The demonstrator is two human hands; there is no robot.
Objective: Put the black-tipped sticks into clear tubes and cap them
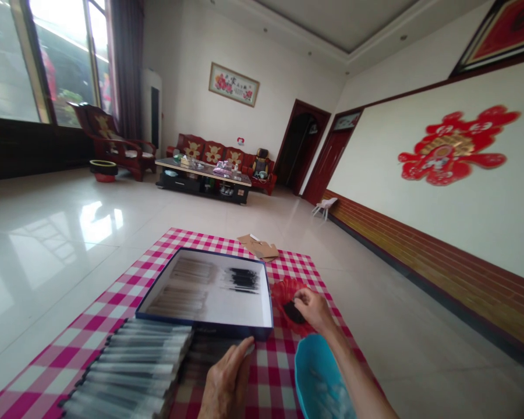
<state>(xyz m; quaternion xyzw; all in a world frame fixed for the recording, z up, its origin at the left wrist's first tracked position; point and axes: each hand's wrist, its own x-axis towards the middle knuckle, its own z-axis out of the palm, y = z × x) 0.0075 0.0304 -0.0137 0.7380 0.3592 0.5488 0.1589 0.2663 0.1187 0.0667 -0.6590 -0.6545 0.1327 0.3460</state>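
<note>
My right hand point(312, 308) is over a red petal-edged dish point(283, 289) that holds a mass of small dark pieces. Its thumb and fingertips are pinched together; whatever lies between them is hidden. By the near edge of a shallow blue-rimmed box point(218, 323), my left hand point(227, 372) has its fingers drawn together, with a small pale bit showing at the tips that I cannot identify. Inside the box are rows of thin clear tubes point(179, 297) and a group of black sticks point(243, 279). Left of that hand lies a pile of translucent pen-like tubes point(131, 366) with black ends.
A turquoise bowl point(303, 372) with small clear pieces stands below my right forearm. Torn brown cardboard point(259, 247) lies at the far edge of the pink checked tablecloth point(48, 372). Across the tiled floor are a low table point(203, 183), wooden seats and a small stool point(324, 205).
</note>
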